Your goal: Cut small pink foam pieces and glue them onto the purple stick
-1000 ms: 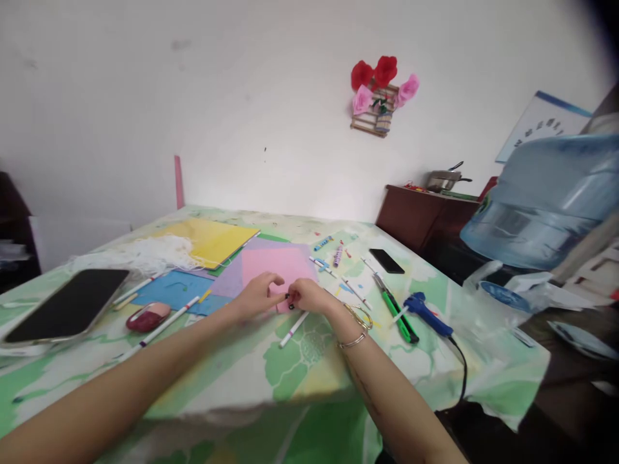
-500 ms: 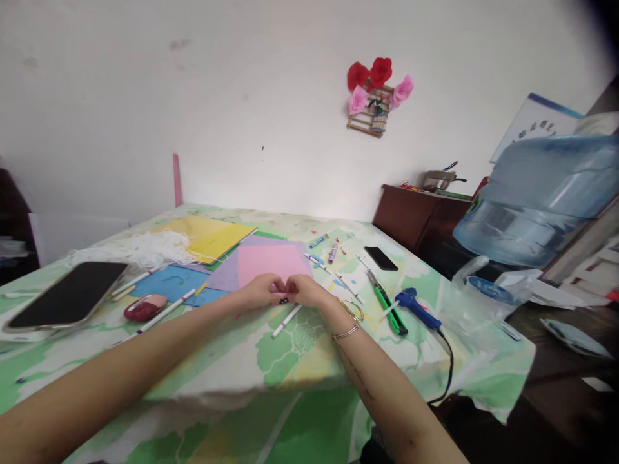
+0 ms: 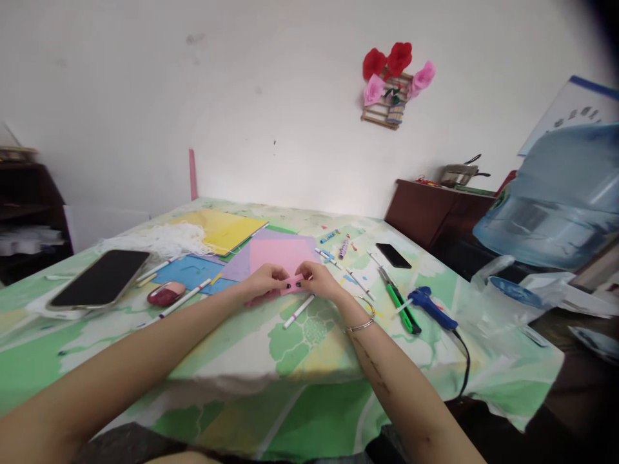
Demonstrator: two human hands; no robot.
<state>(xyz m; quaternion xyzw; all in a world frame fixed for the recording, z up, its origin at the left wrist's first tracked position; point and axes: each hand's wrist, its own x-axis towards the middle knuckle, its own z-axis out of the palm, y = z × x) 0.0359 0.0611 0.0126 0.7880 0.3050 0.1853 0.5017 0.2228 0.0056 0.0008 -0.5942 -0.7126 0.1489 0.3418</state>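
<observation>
A small pink paper piece [image 3: 291, 284] is pinched between my two hands, low over the table's middle. My left hand [image 3: 265, 281] grips its left part, fingers closed, and my right hand [image 3: 316, 281] pinches the right part. Just behind them lies a larger pink sheet [image 3: 273, 252] on top of a purple sheet [image 3: 236, 259]. A white marker pen [image 3: 298, 311] rests on the cloth below my right hand. Under my left hand more pink paper shows, partly hidden by the forearm.
On the right lie a green utility knife [image 3: 401, 303], a blue glue gun [image 3: 432, 308] with its cord, and a black phone [image 3: 393, 255]. On the left are a larger phone [image 3: 101, 279], a dark red mouse [image 3: 166, 294], white string [image 3: 164, 240] and a yellow sheet [image 3: 232, 229].
My hands have turned and drawn slightly apart, so more of the small pink piece shows between my fingertips. The whole view has shifted a little to the left.
</observation>
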